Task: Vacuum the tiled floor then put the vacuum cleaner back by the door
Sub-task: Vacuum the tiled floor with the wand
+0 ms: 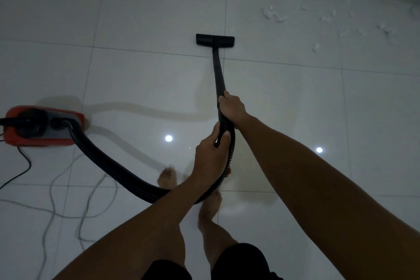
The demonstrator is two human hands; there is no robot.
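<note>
At the floor's left edge sat the red vacuum cleaner (43,125), its hose (109,163) looping rightward. The left hand (210,154) clenched the ribbed hose, likely taking its weight; the right hand (231,108) grasped the wand (218,73) to steer the nozzle (215,40). White debris (272,15) lay toward the far right corner, unreached.

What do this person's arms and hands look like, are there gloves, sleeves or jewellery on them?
Both are bare: the left hand and right hand wear no gloves, and no ring, watch or bracelet shows. No sleeves reach the forearms. The only clothing in view is dark shorts, and the feet are bare too.
</note>
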